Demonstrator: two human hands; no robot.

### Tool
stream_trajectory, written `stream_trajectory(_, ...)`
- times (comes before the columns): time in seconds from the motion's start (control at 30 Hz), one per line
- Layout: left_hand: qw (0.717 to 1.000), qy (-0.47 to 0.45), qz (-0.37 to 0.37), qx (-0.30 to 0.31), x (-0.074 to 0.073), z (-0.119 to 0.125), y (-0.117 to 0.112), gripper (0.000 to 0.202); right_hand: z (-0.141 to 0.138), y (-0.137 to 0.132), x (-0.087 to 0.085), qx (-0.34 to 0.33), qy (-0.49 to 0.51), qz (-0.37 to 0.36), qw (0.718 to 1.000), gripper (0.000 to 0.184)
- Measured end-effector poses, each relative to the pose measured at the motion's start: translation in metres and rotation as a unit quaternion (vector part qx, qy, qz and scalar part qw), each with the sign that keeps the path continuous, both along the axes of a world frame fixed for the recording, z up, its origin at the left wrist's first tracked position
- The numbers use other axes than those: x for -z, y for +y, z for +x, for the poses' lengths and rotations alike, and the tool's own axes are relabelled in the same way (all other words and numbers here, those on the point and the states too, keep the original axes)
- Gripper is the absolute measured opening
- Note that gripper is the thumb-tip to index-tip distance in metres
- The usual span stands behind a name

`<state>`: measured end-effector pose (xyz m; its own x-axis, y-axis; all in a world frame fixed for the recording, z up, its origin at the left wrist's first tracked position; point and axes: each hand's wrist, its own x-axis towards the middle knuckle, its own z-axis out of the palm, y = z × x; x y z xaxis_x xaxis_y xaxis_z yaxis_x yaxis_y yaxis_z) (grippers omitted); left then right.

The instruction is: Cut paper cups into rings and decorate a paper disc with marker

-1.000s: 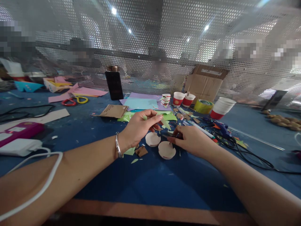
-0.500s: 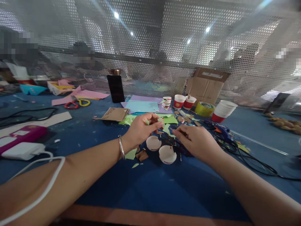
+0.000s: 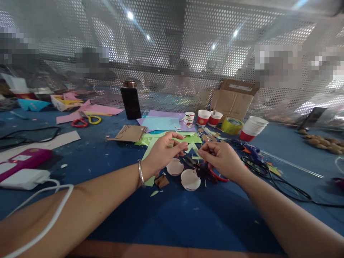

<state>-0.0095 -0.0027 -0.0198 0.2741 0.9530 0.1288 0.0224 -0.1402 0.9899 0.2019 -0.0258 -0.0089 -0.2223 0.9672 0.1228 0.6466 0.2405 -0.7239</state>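
Observation:
My left hand [image 3: 170, 148], with a silver bangle on its wrist, hovers above the left paper cup base [image 3: 175, 167]. Its thumb and index finger are apart, and I see nothing between them. On the right, my right hand [image 3: 219, 156] has thumb and fingertips pinched together; what they hold, if anything, is too small to make out. Light green paper strips [image 3: 193, 147] show between the hands. A second cup base [image 3: 190, 180] lies closer to me. Scissors with red handles [image 3: 219, 177] rest beneath my right hand, partly hidden. Brown cardboard scrap [image 3: 162, 181] lies below my left hand.
Behind lie purple and blue paper sheets [image 3: 161, 123], a small cut cup piece [image 3: 189, 118], red-white cups [image 3: 203, 117], yellow tape [image 3: 232, 126] and stacked cups [image 3: 254, 128]. A glue gun [image 3: 254, 152] with black cable sits right. A black phone [image 3: 130, 104] stands at back.
The light green piece in my left hand no longer shows there, and its fingers have spread. My right hand has shifted slightly, and the red scissor handles now show under it.

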Motion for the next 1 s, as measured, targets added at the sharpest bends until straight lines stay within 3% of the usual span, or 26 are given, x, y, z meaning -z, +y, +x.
stream_trajectory(0.13, 0.994, -0.084, -0.066, -0.005, -0.006, -0.002, 0.000, 0.044, 0.007, 0.010, 0.005, 0.018, -0.113, 0.045, 0.992, 0.026)
stream_trajectory(0.23, 0.978, -0.150, -0.142, 0.012, -0.012, -0.001, -0.003, 0.051, 0.010, 0.012, 0.007, 0.039, -0.121, 0.058, 0.990, 0.028)
stream_trajectory(0.33, 0.969, -0.173, -0.172, 0.029, -0.014, 0.002, -0.006, 0.057, 0.005, 0.006, 0.004, 0.050, -0.089, 0.096, 0.990, 0.024)
stream_trajectory(0.43, 0.978, -0.162, -0.129, 0.027, -0.010, 0.005, -0.009, 0.062, -0.006, -0.005, -0.001, 0.030, -0.018, 0.133, 0.991, 0.020)
stream_trajectory(0.63, 0.997, -0.068, 0.013, 0.018, -0.006, 0.008, -0.020, 0.065, -0.029, -0.019, 0.002, -0.047, 0.070, 0.081, 0.993, 0.019)
stream_trajectory(0.83, 0.992, 0.054, 0.094, 0.065, -0.014, 0.006, -0.032, 0.055, -0.027, -0.019, 0.007, -0.071, 0.050, 0.183, 0.979, 0.012)
stream_trajectory(0.9, 0.993, 0.039, 0.102, 0.039, -0.014, 0.007, -0.030, 0.050, -0.024, -0.019, 0.007, -0.072, 0.031, 0.224, 0.971, 0.012)
stream_trajectory(1.0, 0.992, 0.015, 0.115, -0.057, -0.012, 0.006, -0.020, 0.040, -0.019, -0.019, 0.006, -0.080, 0.015, 0.282, 0.956, 0.014)
